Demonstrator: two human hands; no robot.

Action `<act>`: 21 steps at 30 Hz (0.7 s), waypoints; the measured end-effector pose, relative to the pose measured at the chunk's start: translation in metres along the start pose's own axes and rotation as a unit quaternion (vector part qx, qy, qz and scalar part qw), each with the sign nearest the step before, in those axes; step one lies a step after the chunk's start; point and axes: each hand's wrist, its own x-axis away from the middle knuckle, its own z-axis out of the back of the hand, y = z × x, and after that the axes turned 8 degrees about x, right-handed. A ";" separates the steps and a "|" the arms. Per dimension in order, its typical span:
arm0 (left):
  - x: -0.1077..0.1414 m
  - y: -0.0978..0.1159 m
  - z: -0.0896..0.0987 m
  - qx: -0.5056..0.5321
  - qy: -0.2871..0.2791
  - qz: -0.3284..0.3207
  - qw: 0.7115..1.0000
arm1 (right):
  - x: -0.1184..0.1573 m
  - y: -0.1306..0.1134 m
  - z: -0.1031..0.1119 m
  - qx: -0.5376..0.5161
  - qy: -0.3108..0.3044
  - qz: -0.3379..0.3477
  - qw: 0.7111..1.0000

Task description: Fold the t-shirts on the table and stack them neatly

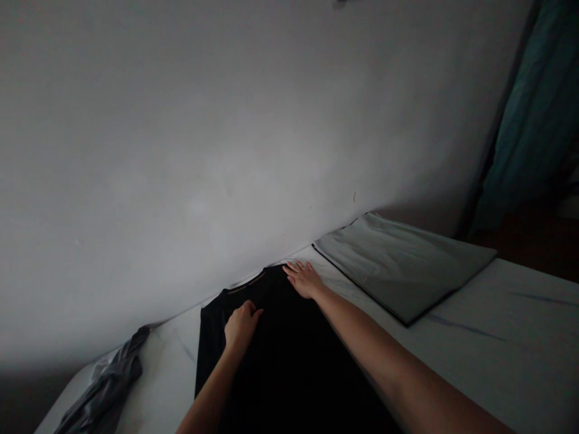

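A black shirt (289, 355) lies spread out on the white-covered surface, its neckline toward the wall. My right hand (304, 278) rests flat on the shirt's far right shoulder, fingers spread. Over the upper left part of the shirt, below the neckline, is my left hand (242, 324). Its fingers are curled under and the thumb points right; whether any cloth is pinched in them is hidden. The lower part of the shirt runs out of view between my forearms.
To the right lies a folded grey-green cloth (407, 259) with a dark edge. A crumpled grey garment (108, 386) is at the left edge of the white sheet (511, 343). A pale wall (226, 132) stands behind, and a teal curtain (527, 114) hangs at right.
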 end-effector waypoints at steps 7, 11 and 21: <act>-0.004 0.037 -0.003 -0.006 0.059 -0.216 0.975 | 0.013 -0.012 0.012 0.039 0.030 0.035 0.998; -0.027 0.062 -0.024 0.092 -0.005 -0.318 0.944 | 0.056 -0.030 0.012 0.009 0.038 0.072 0.997; -0.033 0.086 -0.064 -0.007 -0.034 -0.301 0.953 | 0.179 -0.043 0.021 -0.062 -0.017 0.141 0.988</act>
